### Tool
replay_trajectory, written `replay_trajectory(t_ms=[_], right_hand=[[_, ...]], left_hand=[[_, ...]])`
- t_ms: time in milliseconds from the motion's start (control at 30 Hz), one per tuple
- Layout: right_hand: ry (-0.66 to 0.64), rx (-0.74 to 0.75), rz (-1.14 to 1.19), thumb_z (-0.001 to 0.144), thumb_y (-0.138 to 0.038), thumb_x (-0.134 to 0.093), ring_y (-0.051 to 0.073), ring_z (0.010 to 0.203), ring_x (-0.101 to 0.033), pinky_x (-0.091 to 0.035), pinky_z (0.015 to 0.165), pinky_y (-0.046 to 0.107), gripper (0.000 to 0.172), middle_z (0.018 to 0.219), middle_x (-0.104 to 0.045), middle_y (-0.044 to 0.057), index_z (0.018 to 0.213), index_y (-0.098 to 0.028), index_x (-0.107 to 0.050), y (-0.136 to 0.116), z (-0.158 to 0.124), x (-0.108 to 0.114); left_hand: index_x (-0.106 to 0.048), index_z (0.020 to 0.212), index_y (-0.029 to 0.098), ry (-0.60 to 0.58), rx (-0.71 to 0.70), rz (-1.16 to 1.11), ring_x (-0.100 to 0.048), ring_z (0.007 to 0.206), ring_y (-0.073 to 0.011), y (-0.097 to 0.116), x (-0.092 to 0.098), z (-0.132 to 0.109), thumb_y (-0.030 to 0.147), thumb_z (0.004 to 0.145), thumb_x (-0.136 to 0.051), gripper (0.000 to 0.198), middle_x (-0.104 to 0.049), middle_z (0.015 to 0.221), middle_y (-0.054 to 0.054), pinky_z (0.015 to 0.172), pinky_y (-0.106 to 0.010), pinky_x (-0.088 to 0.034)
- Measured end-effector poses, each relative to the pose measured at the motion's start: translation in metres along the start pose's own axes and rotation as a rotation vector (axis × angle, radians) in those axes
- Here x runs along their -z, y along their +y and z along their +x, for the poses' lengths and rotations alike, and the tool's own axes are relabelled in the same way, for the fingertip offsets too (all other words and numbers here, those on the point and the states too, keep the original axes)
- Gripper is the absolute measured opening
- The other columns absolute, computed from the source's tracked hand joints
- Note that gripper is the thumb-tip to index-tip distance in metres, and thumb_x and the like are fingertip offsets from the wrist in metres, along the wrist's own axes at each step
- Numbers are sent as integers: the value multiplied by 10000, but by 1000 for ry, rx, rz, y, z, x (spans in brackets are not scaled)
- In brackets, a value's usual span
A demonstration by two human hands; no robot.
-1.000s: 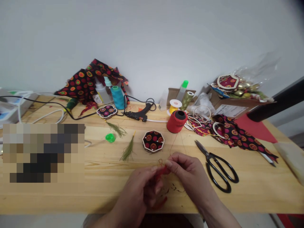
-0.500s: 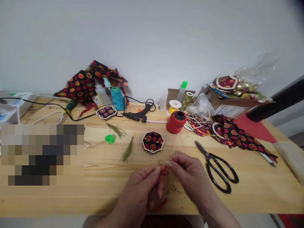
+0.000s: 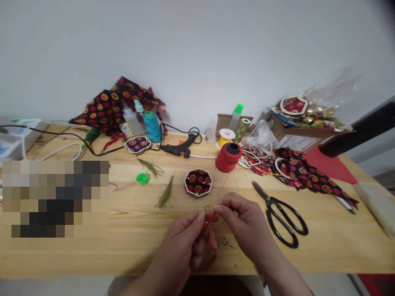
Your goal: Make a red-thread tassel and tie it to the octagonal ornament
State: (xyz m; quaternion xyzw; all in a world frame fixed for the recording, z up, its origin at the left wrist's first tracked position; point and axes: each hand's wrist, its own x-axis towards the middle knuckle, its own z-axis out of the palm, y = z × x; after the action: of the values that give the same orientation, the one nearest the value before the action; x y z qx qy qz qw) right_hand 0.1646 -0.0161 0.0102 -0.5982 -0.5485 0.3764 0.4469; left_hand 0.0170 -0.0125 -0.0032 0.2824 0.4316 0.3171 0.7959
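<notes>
Near the table's front edge, my left hand [image 3: 185,238] is closed on a bundle of red thread [image 3: 208,227], pinching it between thumb and fingers. A small thin loop stands up at the top of the bundle, and red strands hang below the hand. Close beside it, my right hand [image 3: 242,224] pinches a thin red thread at the bundle. That thread runs back toward a red thread cone [image 3: 228,158]. Beyond my hands lies an octagonal ornament [image 3: 198,182] with dark patterned fabric in a pale frame. What exactly sits between my fingertips is partly hidden.
Black-handled scissors [image 3: 282,220] lie to the right of my hands. Left of the ornament are a green tassel [image 3: 166,194] and a green cap [image 3: 142,178]. A glue gun [image 3: 177,149], a teal thread cone [image 3: 152,127] and patterned fabric [image 3: 106,105] stand behind. A cardboard box [image 3: 304,139] is at right.
My left hand's lower fingers have shifted slightly around the red thread bundle. Both hands stay close together, still pinching. The whole view has moved a little.
</notes>
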Motion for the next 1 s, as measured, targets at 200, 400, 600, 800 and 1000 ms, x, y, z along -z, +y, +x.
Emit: replay_trajectory(t_ms=[200, 400, 600, 800, 1000], right_hand=[[4, -5, -25, 793, -232, -584, 152, 631, -523, -407, 607, 270, 199, 623, -563, -1, 602, -185, -614, -1, 1, 1], [2, 6, -48, 790, -230, -582, 147, 621, -519, -405, 596, 262, 199, 615, -554, -7, 597, -185, -602, -2, 1, 2], [-12, 22, -32, 792, -197, -573, 150, 634, -545, -418, 613, 264, 201, 618, -581, -5, 596, -193, -616, -3, 0, 1], [-32, -2, -6, 796, -183, -569, 153, 656, -562, -423, 626, 265, 196, 635, -594, -1, 606, -187, -615, -5, -1, 0], [-16, 26, 2, 774, -135, -576, 141, 645, -538, -408, 606, 250, 183, 621, -565, -19, 603, -189, -611, -6, 0, 0]], left_hand=[[-610, 688, 146, -13, -18, 30, -262, 379, -37, 0, 0, 0, 430, 812, -662, 315, -577, 503, 19, 363, -172, -158], [-617, 654, 144, -39, -6, 13, -237, 365, -32, 1, -2, -1, 412, 789, -693, 310, -523, 463, 46, 362, -173, -156], [-651, 597, 130, -81, -9, 54, -220, 354, -32, 1, -1, 0, 388, 796, -689, 328, -406, 401, 79, 369, -185, -149], [-688, 651, 133, -131, -19, 52, -238, 358, -24, 0, 1, 1, 316, 823, -671, 252, -479, 442, 60, 374, -178, -152], [-710, 780, 136, -117, 14, 43, -263, 345, -19, 2, 1, 3, 304, 813, -677, 175, -580, 502, 25, 372, -175, -167]])
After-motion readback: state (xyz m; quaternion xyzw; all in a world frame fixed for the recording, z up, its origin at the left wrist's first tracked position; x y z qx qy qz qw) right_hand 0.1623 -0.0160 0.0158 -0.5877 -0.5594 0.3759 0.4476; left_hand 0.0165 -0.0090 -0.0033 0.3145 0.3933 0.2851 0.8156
